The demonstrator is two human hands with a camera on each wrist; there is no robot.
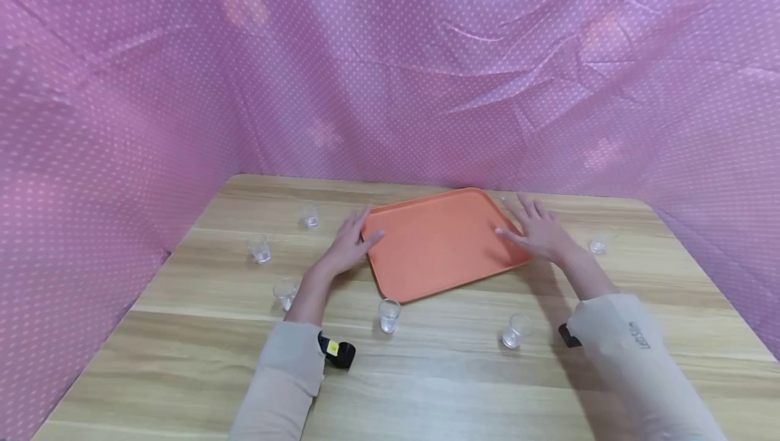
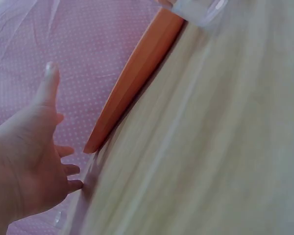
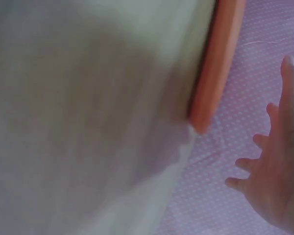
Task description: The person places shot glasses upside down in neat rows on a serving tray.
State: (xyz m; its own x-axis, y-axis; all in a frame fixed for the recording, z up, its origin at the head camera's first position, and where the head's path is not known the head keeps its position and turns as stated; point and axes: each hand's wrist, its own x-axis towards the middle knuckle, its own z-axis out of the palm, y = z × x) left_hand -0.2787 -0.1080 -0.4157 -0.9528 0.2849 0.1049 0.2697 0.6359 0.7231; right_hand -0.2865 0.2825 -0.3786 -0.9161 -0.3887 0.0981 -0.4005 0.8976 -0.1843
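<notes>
An orange rectangular tray (image 1: 441, 244) lies flat and slightly turned on the wooden table. My left hand (image 1: 349, 244) is at the tray's left edge, its thumb reaching over the rim and the fingers extended. On the opposite side my right hand (image 1: 539, 232) spreads its fingers by the right edge, the thumb over the tray. In the left wrist view the left hand (image 2: 36, 156) has straight, spread fingers beside the tray's side (image 2: 137, 78). The right wrist view has the right hand (image 3: 279, 166) a little apart from the tray's corner (image 3: 215, 73). Whether either hand touches it, I cannot tell.
Several small clear glasses stand about the tray: one glass (image 1: 388, 316) near its front corner, another glass (image 1: 514, 330) front right, a glass (image 1: 598, 244) far right, others left, including a glass (image 1: 285, 293) by the left forearm. Pink dotted cloth (image 1: 390, 89) surrounds the table (image 1: 426, 387).
</notes>
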